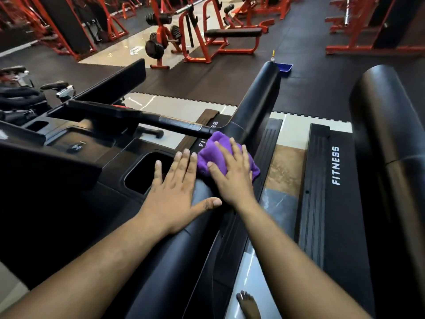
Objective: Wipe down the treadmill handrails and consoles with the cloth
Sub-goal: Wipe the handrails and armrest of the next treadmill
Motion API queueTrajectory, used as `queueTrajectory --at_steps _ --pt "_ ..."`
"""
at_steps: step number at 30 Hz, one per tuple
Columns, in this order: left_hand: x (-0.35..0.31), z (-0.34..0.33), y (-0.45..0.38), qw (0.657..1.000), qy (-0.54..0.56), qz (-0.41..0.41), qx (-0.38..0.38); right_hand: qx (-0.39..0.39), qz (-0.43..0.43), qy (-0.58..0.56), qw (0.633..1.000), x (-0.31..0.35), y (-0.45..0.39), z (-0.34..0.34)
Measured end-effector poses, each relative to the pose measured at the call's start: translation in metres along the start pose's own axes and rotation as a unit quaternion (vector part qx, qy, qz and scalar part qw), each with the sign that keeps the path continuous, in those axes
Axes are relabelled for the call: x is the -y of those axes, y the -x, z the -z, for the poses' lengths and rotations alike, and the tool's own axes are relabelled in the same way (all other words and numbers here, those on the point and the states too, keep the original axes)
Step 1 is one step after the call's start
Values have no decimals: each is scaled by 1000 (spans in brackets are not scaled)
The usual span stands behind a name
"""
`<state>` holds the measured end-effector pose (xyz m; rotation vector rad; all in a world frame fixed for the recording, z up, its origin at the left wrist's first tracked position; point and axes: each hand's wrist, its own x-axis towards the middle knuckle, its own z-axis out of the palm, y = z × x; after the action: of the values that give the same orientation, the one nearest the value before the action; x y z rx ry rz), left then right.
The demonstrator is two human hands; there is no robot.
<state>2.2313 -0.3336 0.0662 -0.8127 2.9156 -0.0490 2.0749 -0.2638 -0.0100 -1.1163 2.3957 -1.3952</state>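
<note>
While the right hand (232,173) presses the purple cloth (216,153) flat onto the handrail (255,104) where it joins the crossbar (174,123), the left hand (177,187) lies open, fingers spread, on the console (96,171) edge beside a cup recess (147,171), holding nothing. Right grip: palm down on cloth, fingers extended, not closed around it. Step in hand looks like the handrail wipe, near the console end. Next move likely calls for sliding the cloth up the rail, then over the console. Second treadmill (333,166) at right looks untouched.
</note>
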Motion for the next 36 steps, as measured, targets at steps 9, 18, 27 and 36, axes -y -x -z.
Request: queueTrajectory --at_steps 9,18,27,36 --pt "29 -1 61 1000 -4 20 -21 3 -70 21 997 33 3 -5" --pt "46 -4 98 999 12 25 -28 16 -48 42 998 32 -2 5" --pt "68 -10 137 998 12 51 -46 86 80 121 986 71 96 -14" --pt "95 -15 163 990 57 110 -66 139 98 208 963 113 113 -24"
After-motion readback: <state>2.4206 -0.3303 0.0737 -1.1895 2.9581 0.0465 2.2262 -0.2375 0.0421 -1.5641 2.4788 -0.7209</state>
